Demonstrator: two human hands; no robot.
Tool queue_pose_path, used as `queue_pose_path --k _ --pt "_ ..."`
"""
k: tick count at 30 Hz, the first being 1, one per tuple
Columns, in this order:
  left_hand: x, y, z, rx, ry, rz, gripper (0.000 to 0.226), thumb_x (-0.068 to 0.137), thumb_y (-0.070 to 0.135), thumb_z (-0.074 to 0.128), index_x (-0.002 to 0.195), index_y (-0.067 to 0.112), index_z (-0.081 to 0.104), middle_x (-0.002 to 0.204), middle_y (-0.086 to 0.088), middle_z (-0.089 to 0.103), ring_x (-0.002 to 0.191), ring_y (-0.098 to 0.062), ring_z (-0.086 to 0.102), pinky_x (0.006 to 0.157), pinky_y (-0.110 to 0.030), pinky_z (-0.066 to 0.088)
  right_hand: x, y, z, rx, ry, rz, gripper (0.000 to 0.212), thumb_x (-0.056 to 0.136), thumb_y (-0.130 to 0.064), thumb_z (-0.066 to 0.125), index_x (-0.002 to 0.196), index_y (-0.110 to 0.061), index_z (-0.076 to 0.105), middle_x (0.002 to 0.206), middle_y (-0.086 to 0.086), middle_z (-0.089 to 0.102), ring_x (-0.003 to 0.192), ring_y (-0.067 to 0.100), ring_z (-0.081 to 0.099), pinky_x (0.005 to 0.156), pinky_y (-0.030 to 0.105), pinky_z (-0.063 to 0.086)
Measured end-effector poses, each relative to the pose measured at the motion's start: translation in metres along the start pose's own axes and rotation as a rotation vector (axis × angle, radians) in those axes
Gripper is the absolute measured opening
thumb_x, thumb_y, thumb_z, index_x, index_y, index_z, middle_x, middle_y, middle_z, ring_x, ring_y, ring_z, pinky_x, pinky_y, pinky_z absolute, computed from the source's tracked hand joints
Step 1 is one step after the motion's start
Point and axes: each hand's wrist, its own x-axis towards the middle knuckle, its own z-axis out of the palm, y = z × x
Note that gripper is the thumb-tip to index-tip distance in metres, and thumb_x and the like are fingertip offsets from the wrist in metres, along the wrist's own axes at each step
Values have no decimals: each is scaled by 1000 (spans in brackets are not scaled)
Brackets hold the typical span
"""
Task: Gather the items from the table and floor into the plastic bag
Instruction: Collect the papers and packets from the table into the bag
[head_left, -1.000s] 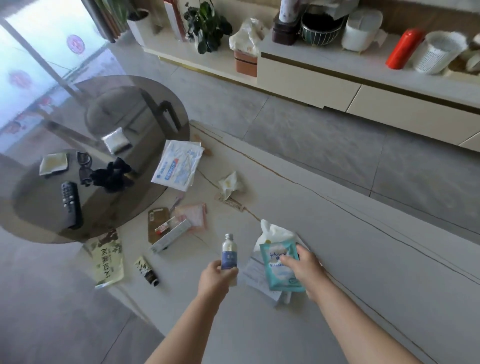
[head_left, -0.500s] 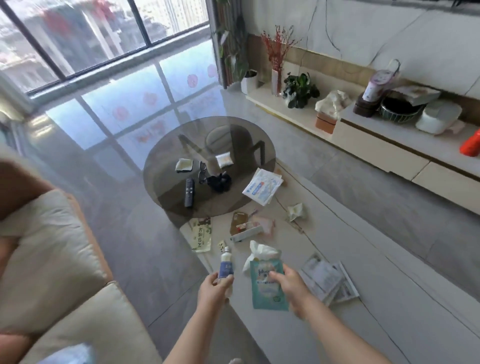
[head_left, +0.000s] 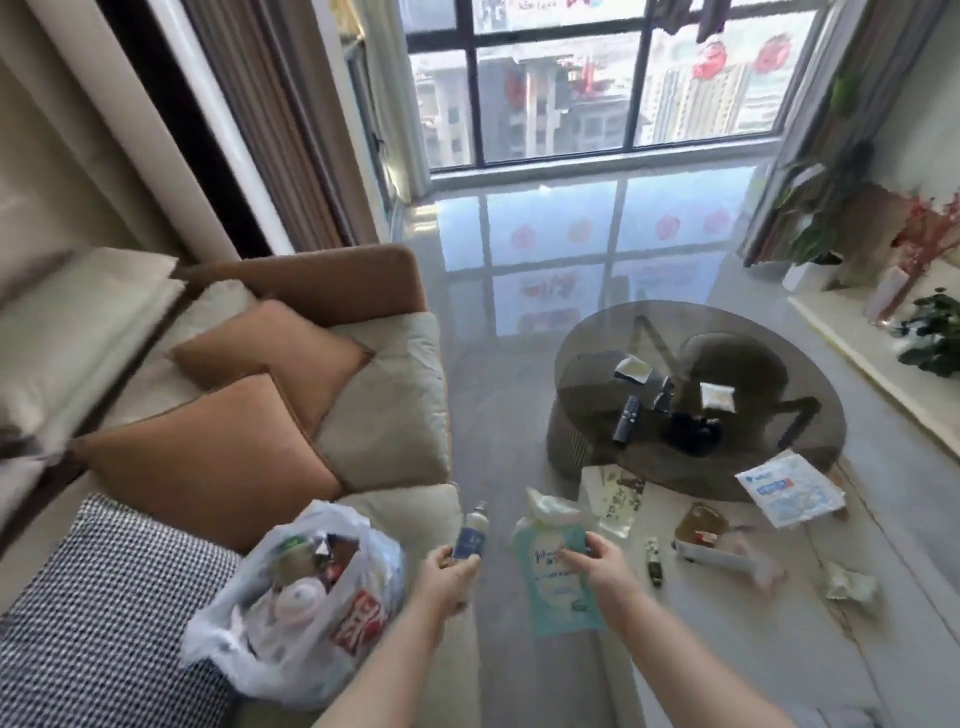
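Bottle (head_left: 470, 538) in the left hand (head_left: 449, 574), wipes packet (head_left: 558, 577) in the right hand (head_left: 605, 564): both are carried in the air at once, likely so one trip feeds two things into the plastic bag (head_left: 296, 618). That bag sits on the sofa (head_left: 395, 395) at its front edge, mouth gaping upward and already part full, which suits dropping things in from above. The left fingers are wrapped round the bottle's lower half, keeping it upright, just beside the bag's right rim. The right thumb and fingers pinch the packet near its top corner, so it hangs down flat; a crumpled white tissue (head_left: 550, 506) shows above it, though whether the same hand holds it cannot be told. Both forearms reach forward, the left angled toward the bag. More litter waits along the low table's (head_left: 779, 623) near edge: a white pouch (head_left: 789, 488), a long box (head_left: 714, 553), a small tube (head_left: 655, 561). A remote (head_left: 626, 418) lies on the round glass table (head_left: 597, 358)
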Motion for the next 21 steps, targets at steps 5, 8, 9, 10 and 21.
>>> queue_pose_path --k 5,8,9,10,21 --pt "11 -5 -101 -13 110 21 13 88 4 61 100 8 58 80 -9 58 59 -15 49 49 -21 37 8 -16 98 -89 -104 -10 12 91 3 53 93 -7 60 79 11 65 65 26 62 47 25 48" --pt "16 -7 -147 -23 191 33 17 86 4 64 99 13 56 81 -5 59 76 -18 54 64 -24 43 13 -23 155 -117 -158 21 20 91 6 45 89 -8 59 79 14 63 64 27 60 43 23 45" --pt "19 -9 -161 -34 207 20 20 86 7 64 103 14 56 89 -7 60 85 -20 56 72 -27 45 14 -24 174 -124 -167 37 23 91 8 43 89 -7 59 78 15 63 64 27 60 43 23 45" --pt "22 -12 -174 -40 219 -2 25 86 9 65 109 12 57 98 -9 61 93 -23 58 80 -28 46 15 -25 191 -143 -174 52 25 90 9 41 88 -7 60 77 15 63 63 27 59 42 23 45" --pt "33 -48 -261 -172 348 -159 35 87 6 56 122 5 58 69 -8 57 54 -17 48 48 -22 37 37 -20 311 -530 -231 17 11 92 -5 50 101 -11 52 81 6 61 71 24 64 57 36 54"
